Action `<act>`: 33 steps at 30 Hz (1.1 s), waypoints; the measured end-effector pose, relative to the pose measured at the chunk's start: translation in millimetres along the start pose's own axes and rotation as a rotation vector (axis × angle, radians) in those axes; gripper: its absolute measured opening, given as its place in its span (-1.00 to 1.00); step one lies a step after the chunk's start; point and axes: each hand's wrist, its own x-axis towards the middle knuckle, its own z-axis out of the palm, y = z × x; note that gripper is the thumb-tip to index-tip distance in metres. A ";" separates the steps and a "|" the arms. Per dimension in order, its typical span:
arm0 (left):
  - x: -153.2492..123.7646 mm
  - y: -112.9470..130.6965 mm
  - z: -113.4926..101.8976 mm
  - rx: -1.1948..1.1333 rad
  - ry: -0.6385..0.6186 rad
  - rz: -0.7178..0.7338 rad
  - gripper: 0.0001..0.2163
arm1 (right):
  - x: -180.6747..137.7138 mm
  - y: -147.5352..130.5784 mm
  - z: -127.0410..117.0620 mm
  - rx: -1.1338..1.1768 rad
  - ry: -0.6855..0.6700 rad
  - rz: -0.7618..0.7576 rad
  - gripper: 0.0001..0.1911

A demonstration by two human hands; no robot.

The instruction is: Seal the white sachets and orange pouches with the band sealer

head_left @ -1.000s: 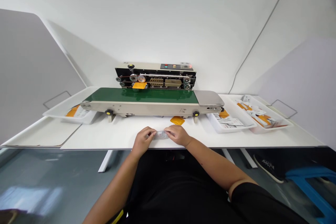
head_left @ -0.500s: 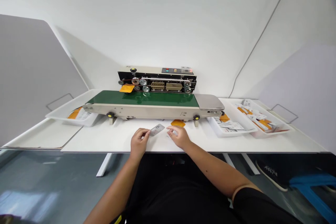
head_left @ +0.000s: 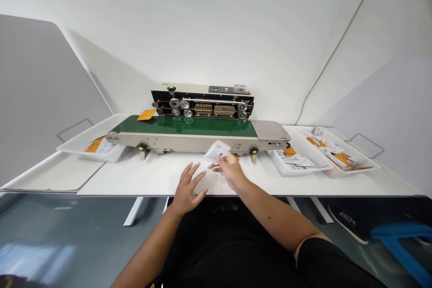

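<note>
My right hand is closed on a small white printed packet, tilted up in front of the conveyor. My left hand is open with its fingers spread, empty, just left of the packet and over the table's front edge. Below the right fingers another pale printed piece shows, partly covered. Behind the right hand peeks the edge of an orange packet, mostly hidden. Ahead is a band sealing machine with a green conveyor belt. At the belt's left end an orange packet comes out of the rollers.
A white tray with packets stands under the belt's left end. To the right are two more trays, the nearer one and a farther one, both with white and orange packets. A blue stool stands on the floor at right.
The white packet has passed from my left hand to my right and is raised. My left hand has opened and drawn back. The orange packet on the machine has moved left.
</note>
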 end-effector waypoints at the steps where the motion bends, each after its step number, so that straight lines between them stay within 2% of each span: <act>1: 0.3 0.2 -2.2 -0.010 0.024 -0.042 -0.48 | 10.7 -16.9 -10.0 -0.023 0.042 -0.067 -0.56; 4: 3.1 -0.9 -6.1 -0.072 0.069 -0.140 -0.51 | 48.9 -73.8 -48.6 -0.100 0.239 -0.256 -0.62; 6: 5.1 -1.6 -6.3 -0.111 0.070 -0.174 -0.56 | 73.9 -106.9 -77.0 -0.145 0.389 -0.326 -0.69; 8: 6.3 -1.6 -5.6 -0.143 0.052 -0.191 -0.62 | 94.7 -129.0 -101.8 -0.193 0.471 -0.305 -0.76; 11: 7.0 -1.2 -5.0 -0.171 0.032 -0.198 -0.67 | 117.7 -139.8 -124.0 -0.263 0.477 -0.151 -0.88; 14: 8.0 -1.5 -6.5 -0.175 0.022 -0.195 -0.69 | 135.2 -135.2 -127.7 -0.301 0.425 -0.052 -0.97; 16: 9.3 -1.9 -8.1 -0.175 0.016 -0.199 -0.70 | 144.7 -131.7 -124.9 -0.333 0.388 -0.025 -0.96; 20: 11.8 -2.6 -10.3 -0.176 -0.001 -0.225 -0.72 | 149.9 -132.2 -118.3 -0.416 0.364 -0.034 -0.78; 22: 12.0 -3.1 -10.3 -0.181 -0.008 -0.241 -0.73 | 138.9 -131.1 -113.3 -0.507 0.414 -0.141 -0.67; 25: 11.4 -4.1 -9.5 -0.204 -0.011 -0.263 -0.73 | 100.5 -111.9 -99.1 -0.832 0.466 -0.566 -0.69; 26: 11.2 -4.4 -9.2 -0.214 -0.012 -0.267 -0.74 | 83.0 -99.0 -92.8 -0.931 0.405 -0.696 -0.71; 27: 11.0 -4.6 -9.0 -0.223 -0.016 -0.271 -0.74 | 64.1 -83.1 -86.4 -0.998 0.245 -0.759 -0.71; 29: 11.3 -4.7 -8.7 -0.236 -0.029 -0.271 -0.75 | 25.7 -45.8 -74.8 -1.121 -0.170 -0.763 -0.69; 30: 11.7 -4.6 -8.6 -0.240 -0.034 -0.267 -0.76 | 7.9 -26.7 -70.3 -1.203 -0.336 -0.706 -0.58; 32: 12.7 -3.9 -8.6 -0.247 -0.042 -0.256 -0.76 | -21.3 6.8 -64.7 -1.321 -0.511 -0.578 -0.16; 33: 13.2 -3.4 -8.7 -0.250 -0.044 -0.250 -0.77 | -31.9 19.6 -63.4 -1.360 -0.566 -0.534 -0.02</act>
